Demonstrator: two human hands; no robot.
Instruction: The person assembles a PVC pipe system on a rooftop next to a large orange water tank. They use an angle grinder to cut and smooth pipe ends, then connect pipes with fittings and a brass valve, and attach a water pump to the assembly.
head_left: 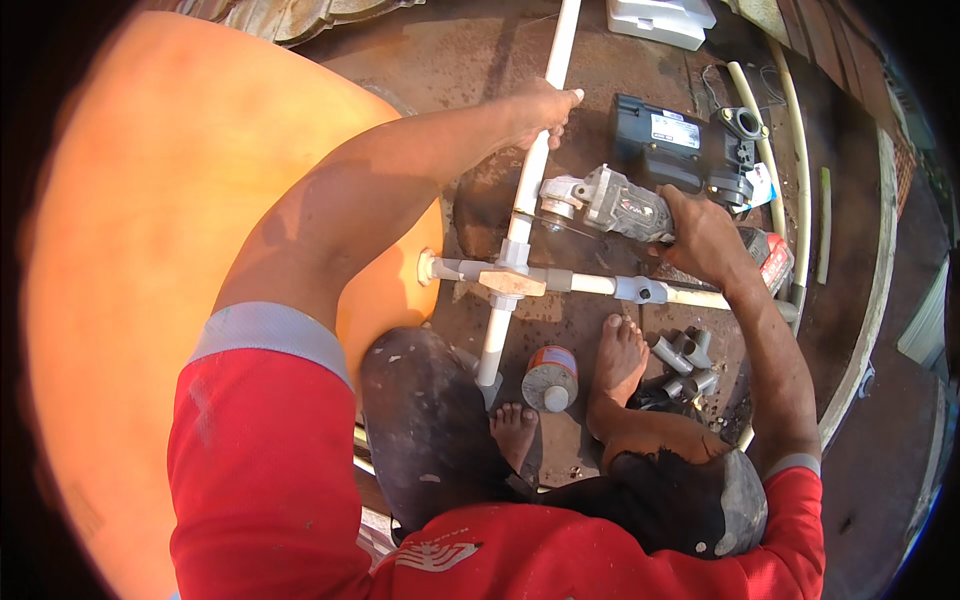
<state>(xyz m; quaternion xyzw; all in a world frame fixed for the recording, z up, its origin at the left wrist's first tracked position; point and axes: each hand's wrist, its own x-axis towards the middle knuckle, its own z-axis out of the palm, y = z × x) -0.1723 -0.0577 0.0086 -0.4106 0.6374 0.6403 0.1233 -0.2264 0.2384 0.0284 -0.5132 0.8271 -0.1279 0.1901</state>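
A white plastic pipe runs up and away from a grey cross-shaped joint, and my left hand is wrapped round it above the joint. My right hand grips a grey cordless angle grinder; its red battery shows beyond my wrist. The grinder's thin disc is at the pipe just above the joint; whether it touches cannot be told. A flat tan piece lies across the joint. Another pipe leads right through a grey fitting.
A large orange tank fills the left side, with a pipe entering it. Ahead right sits a dark electric pump. Between my bare feet stands a can; loose grey fittings lie right of it. A white foam box is farther off.
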